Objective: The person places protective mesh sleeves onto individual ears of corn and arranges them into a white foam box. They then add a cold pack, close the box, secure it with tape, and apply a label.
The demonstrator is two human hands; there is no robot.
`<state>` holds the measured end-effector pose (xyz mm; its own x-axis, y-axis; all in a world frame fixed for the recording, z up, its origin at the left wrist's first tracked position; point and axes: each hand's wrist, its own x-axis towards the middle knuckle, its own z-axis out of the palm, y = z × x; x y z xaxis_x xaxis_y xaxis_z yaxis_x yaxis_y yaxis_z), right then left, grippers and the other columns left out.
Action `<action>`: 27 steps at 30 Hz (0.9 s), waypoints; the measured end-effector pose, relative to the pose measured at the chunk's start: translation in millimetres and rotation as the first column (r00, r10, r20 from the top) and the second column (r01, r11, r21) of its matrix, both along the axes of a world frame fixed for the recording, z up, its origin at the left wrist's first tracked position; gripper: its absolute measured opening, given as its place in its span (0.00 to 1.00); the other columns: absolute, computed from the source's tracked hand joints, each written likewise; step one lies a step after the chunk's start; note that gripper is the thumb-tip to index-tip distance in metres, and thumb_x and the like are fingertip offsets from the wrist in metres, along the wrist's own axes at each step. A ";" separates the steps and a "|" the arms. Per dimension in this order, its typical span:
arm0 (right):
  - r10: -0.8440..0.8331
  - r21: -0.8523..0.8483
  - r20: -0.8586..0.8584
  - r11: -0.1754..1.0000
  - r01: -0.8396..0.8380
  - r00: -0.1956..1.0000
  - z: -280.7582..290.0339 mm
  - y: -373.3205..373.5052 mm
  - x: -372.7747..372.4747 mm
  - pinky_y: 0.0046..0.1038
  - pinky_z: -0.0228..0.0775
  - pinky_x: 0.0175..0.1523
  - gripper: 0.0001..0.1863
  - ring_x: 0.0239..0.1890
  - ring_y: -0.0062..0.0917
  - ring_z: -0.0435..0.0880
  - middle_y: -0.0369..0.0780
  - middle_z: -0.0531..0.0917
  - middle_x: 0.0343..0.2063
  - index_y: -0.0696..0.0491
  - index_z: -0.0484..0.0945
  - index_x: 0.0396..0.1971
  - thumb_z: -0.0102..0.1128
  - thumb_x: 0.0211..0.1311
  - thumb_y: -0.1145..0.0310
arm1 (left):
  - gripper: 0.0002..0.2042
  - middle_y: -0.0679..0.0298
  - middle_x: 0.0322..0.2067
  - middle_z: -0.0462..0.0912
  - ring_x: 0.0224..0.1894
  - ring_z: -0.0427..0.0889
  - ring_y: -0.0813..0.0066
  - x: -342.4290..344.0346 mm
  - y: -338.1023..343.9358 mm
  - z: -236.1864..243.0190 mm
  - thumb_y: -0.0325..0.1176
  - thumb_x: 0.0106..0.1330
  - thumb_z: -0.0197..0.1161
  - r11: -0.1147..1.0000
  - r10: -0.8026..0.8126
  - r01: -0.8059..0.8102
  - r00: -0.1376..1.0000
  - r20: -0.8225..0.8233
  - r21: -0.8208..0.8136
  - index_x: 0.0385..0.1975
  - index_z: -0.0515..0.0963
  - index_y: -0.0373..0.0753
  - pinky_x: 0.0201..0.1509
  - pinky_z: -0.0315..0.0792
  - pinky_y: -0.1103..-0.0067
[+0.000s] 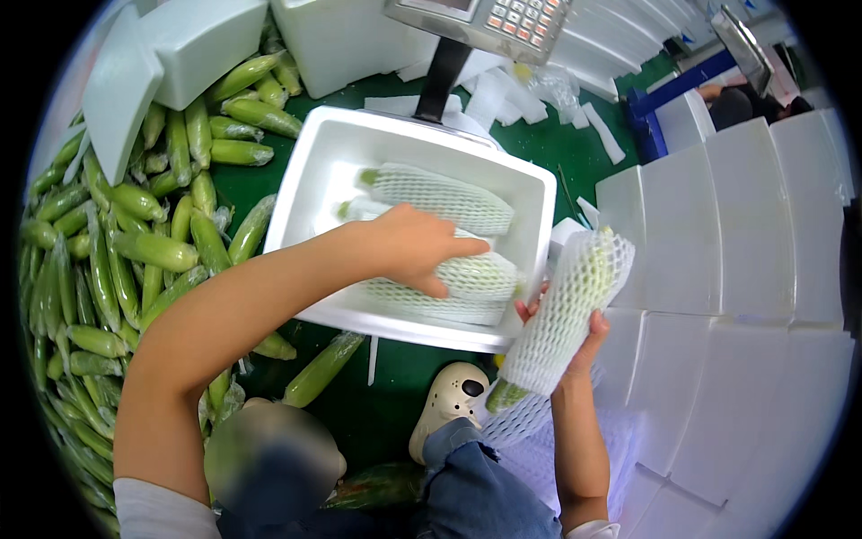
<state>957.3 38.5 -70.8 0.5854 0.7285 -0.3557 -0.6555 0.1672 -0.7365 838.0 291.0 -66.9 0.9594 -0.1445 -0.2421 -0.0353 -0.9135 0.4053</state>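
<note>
My left hand (417, 247) reaches into a white foam box (312, 175), its index finger and thumb stretched out over the sleeved ears. Several green ears that look like corn lie side by side in the box, each in a white foam net sleeve; the far one (440, 193) shows its pale green end. Beside the box's right wall, my right hand (585, 352) grips another sleeved ear of corn (567, 305). This one stands tilted, its green tip poking out at the lower end. The box sits on a scale with a keypad display (516, 22) behind it.
A big heap of film-wrapped green ears (117, 260) fills the left side. White foam boxes (664, 225) are stacked along the right, and others stand at the back left (202, 49). Foam scraps (503, 94) litter the green floor. Loose net sleeves (525, 418) lie by my right forearm.
</note>
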 end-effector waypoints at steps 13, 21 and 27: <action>-0.172 0.100 -0.089 0.979 0.180 0.981 39.2 31.2 11.1 0.46 0.70 0.56 0.44 0.41 0.38 0.80 0.46 0.77 0.44 0.62 0.65 0.56 0.63 0.42 0.47 | 0.38 0.48 0.60 0.63 0.63 0.61 0.49 -34.7 -37.5 5.3 0.56 0.57 0.61 0.969 0.239 -0.247 0.942 0.236 0.006 0.66 0.59 0.47 0.67 0.50 0.53; 0.387 -0.403 0.913 0.907 -0.126 -0.131 93.0 165.4 19.7 0.35 0.72 0.49 0.36 0.48 0.38 0.78 0.45 0.79 0.42 0.54 0.69 0.56 0.67 0.42 0.62 | 0.46 0.45 0.63 0.59 0.67 0.55 0.48 -47.6 -52.0 -0.6 0.61 0.51 0.63 0.928 0.361 -0.371 0.889 0.280 -0.019 0.65 0.57 0.37 0.66 0.46 0.47; 0.586 -0.705 0.674 0.692 -0.156 -0.449 9.2 196.9 3.8 0.37 0.71 0.43 0.36 0.38 0.40 0.80 0.43 0.80 0.36 0.49 0.72 0.56 0.69 0.44 0.54 | 0.41 0.49 0.59 0.65 0.65 0.60 0.55 -65.4 -65.5 -10.1 0.58 0.50 0.63 0.939 0.311 -0.345 0.838 0.448 -0.007 0.60 0.64 0.34 0.66 0.50 0.48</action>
